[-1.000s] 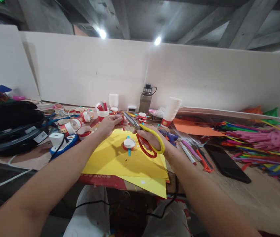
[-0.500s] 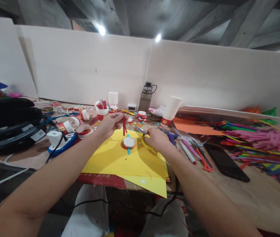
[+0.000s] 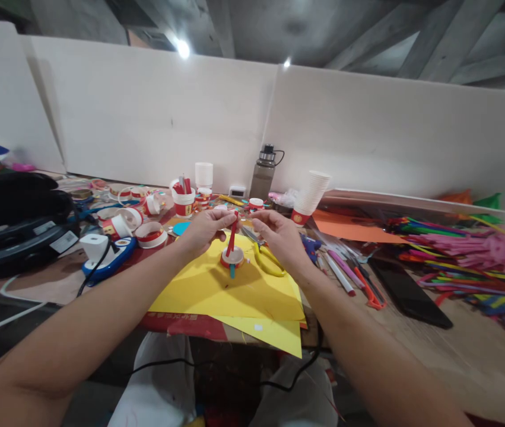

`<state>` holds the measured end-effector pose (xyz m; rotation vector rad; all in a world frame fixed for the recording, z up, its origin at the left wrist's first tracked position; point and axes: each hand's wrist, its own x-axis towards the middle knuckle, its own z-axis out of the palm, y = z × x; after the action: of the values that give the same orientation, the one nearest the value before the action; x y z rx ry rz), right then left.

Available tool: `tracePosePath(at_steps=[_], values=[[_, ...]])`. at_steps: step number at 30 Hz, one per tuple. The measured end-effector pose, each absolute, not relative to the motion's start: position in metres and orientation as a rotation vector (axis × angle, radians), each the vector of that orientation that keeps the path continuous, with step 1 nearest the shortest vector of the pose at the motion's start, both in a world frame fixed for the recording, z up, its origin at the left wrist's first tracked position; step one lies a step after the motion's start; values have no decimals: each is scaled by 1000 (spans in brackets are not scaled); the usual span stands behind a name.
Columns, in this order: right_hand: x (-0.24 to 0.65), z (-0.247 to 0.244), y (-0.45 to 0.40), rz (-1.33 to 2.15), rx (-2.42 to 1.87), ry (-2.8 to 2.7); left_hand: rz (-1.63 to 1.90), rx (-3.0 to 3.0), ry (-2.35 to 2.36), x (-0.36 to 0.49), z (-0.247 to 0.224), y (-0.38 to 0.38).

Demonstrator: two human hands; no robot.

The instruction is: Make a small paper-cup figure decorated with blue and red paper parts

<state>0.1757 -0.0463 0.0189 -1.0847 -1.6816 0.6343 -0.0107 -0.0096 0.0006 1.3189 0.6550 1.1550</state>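
Between the thumb and fingers of my left hand (image 3: 210,228) a folded red paper strip (image 3: 231,237) hangs down. Its lower end is in front of a small ring cut from a paper cup (image 3: 233,256), white inside with a red rim and a blue tab at the front. My right hand (image 3: 279,234) is just right of the strip, fingers bent and apart, with nothing visible in them. Below it, yellow-handled scissors (image 3: 270,261) lie on the yellow paper sheets (image 3: 190,290), their blades partly hidden by that hand.
Cut cup rings (image 3: 152,235) and a blue power strip (image 3: 105,267) are at left. Behind stand a cup of pens (image 3: 184,204), a water bottle (image 3: 263,175) and stacked paper cups (image 3: 311,198). At right are markers (image 3: 339,276), a phone (image 3: 410,293) and pipe cleaners (image 3: 470,252).
My right hand has let go of the scissors and moved up beside the red strip. My left hand has shifted slightly right and down, bringing the strip over the cup ring.
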Motion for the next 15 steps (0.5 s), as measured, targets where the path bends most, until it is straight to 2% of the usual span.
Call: tracePosePath(at_steps=[6,15], values=[[170,17,-52,718,-989,-1638,1086,1473,681,-8,-3,-12],[166,16,-58,600,-1057,-1693,1024,1679,785,-4,-4,-19]])
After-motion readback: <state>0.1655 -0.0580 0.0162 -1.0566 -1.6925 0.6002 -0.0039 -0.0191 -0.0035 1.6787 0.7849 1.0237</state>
